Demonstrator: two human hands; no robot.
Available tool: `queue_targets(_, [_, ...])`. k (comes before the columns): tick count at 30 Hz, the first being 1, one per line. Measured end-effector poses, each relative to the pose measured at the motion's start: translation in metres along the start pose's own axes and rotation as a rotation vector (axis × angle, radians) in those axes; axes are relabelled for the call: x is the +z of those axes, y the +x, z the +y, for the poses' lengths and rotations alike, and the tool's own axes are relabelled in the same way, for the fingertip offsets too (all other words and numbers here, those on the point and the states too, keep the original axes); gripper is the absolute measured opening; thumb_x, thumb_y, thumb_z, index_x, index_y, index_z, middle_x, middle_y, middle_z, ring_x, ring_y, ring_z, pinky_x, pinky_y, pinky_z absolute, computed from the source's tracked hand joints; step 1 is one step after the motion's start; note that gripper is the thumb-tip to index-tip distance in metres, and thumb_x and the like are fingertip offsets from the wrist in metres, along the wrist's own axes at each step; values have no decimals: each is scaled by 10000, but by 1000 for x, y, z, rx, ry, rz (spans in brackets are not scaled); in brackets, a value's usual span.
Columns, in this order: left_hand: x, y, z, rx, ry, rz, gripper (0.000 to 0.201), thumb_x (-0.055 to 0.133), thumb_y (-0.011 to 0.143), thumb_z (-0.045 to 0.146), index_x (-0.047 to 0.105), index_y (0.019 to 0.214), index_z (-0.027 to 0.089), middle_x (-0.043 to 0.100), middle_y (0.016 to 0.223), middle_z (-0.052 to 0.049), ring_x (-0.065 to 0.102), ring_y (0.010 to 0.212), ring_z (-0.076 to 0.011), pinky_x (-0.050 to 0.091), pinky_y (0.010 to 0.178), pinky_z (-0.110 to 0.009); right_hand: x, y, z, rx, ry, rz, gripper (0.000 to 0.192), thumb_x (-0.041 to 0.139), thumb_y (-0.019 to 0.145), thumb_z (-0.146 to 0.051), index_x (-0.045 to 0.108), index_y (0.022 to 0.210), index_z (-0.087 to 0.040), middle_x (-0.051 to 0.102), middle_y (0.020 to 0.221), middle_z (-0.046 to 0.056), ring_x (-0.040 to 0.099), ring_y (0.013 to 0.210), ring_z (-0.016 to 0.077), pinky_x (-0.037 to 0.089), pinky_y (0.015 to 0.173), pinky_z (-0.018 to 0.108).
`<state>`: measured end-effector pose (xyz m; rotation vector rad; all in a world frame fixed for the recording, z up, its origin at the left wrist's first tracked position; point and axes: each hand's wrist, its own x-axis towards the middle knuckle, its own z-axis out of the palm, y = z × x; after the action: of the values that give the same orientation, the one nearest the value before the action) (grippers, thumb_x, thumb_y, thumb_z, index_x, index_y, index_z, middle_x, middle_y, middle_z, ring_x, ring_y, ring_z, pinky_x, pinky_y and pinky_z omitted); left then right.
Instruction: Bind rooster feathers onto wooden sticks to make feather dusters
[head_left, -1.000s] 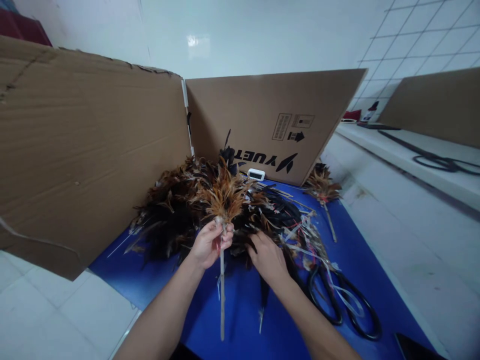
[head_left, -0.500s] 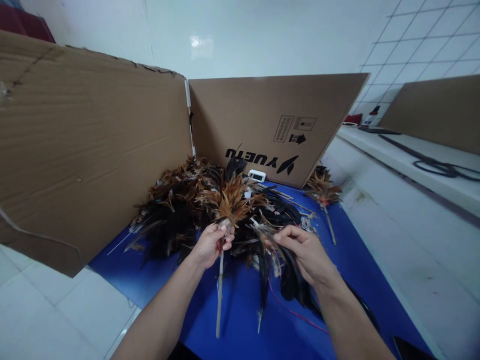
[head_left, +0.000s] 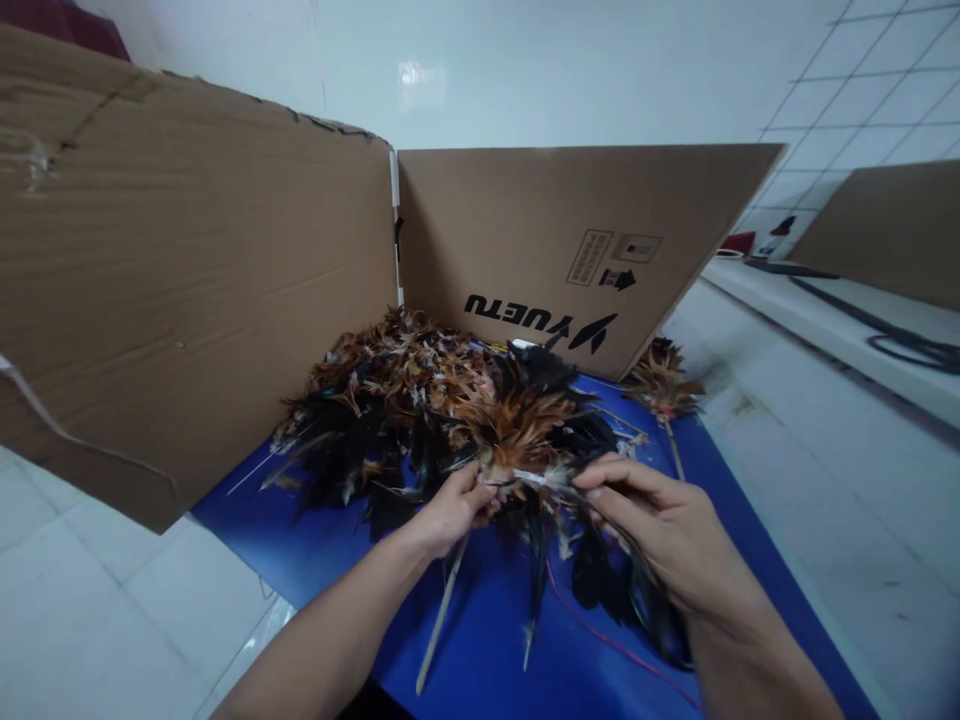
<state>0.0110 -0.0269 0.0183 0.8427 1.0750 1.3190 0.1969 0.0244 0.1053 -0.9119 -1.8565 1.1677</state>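
Observation:
My left hand (head_left: 452, 512) pinches the top of a thin wooden stick (head_left: 440, 622), right under a tuft of orange-brown feathers (head_left: 525, 430) bound to it. The stick slants down towards me over the blue mat (head_left: 300, 545). My right hand (head_left: 660, 530) holds a strip of dark feathers (head_left: 600, 575) against the base of that tuft; its loose end hangs down under my palm. A thin red thread (head_left: 600, 635) trails across the mat below it. Behind both hands lies a big heap of black and brown feathers (head_left: 375, 420).
Tall cardboard sheets (head_left: 187, 270) wall in the mat at the left and back, the rear one (head_left: 570, 240) printed with black letters. A finished feather stick (head_left: 664, 385) lies at the mat's far right. White tiled surfaces surround the mat; a black cable (head_left: 900, 340) lies far right.
My right hand lifted a strip of dark feathers from the pile and brought it up to the tuft. The stick tilted to the right. The view moved, hiding the black scissors.

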Motion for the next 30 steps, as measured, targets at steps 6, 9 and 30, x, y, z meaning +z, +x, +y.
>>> queue_targets(6, [4,-2,-9,-38,93,-31,344,601,739,399,505,966,158,488,726,4,421,605,-84,291,520,-197,12,29,-10,-151,-411,-282,177,497,736,-205,674,723,-204,652,777,20,587,727,151,439,680,252])
queue_targets(9, [5,-3,-9,-17,91,-26,316,613,732,357,511,956,158,496,721,2,425,594,-89,290,516,-203,17,43,-9,-134,-522,-370,211,475,696,-153,678,702,-207,669,772,10,593,711,152,436,685,253])
queue_targets(30, [7,-4,-11,8,68,-134,414,621,729,406,466,1013,148,430,689,20,375,568,-82,296,508,-214,40,70,-4,-86,-687,-436,247,480,655,-140,714,709,-196,699,668,-11,583,569,123,401,559,204])
